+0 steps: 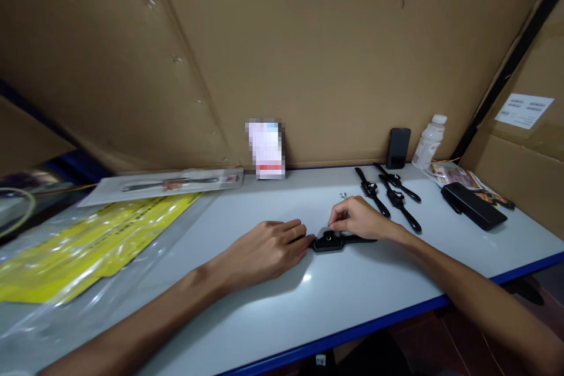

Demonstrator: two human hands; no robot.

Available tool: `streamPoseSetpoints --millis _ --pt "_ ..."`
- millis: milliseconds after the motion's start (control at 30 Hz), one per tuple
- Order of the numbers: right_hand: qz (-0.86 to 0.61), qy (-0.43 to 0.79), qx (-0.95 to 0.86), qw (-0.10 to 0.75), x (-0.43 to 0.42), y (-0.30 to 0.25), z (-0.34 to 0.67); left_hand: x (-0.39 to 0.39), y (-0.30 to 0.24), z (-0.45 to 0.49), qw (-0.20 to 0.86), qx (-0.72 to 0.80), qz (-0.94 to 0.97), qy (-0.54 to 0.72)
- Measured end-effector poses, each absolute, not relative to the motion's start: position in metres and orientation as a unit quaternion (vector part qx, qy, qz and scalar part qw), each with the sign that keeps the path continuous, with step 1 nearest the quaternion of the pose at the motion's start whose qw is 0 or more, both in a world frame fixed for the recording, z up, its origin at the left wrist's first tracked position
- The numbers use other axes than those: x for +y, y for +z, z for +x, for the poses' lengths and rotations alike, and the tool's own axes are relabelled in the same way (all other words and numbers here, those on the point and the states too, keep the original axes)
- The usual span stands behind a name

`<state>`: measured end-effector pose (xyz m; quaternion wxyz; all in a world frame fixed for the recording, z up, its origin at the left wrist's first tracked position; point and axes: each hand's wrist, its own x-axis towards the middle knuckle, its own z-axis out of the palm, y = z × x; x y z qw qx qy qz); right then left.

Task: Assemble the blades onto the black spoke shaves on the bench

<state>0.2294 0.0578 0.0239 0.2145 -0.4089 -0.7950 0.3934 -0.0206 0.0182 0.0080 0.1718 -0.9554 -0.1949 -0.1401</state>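
A black spokeshave [329, 244] lies on the light table in front of me, one handle pointing right. My left hand [277, 244] has its fingers closed over the left handle, which is mostly hidden. On the tool's body my right hand [355, 217] pinches a small grey metal blade [323, 233], which stands tilted there. A round hole or screw shows in the middle of the body. Just beyond the right hand lies a small shiny metal part [343, 195], too small to name surely. Several more black spokeshaves [372, 191] lie to the right.
A pixelated upright screen [269, 150] and a dark phone [398, 148] lean at the back. A bottle [428, 144] and black case [473, 205] stand right. Left are a packaged tool [171, 184] and yellow sheets under plastic [101, 252]. Cardboard walls [330, 59] enclose the table.
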Motion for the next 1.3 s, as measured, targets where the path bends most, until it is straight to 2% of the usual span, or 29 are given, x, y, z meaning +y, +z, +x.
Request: streamPoseSetpoints --millis 400,800,1300 --pt "-0.391 0.411 -0.803 0.182 0.0587 0.0244 0.2334 0.0180 0.0076 -0.0219 0.115 -0.212 -0.960 -0.142" --pt "-0.403 0.427 -0.791 0.175 0.0594 0.0232 0.2320 0.0177 0.0094 -0.0207 0.001 -0.261 -0.953 -0.153" --pt "-0.411 0.439 -0.778 0.181 0.0593 0.0232 0.2304 0.0164 0.0117 -0.0184 0.009 -0.255 -0.954 -0.154"
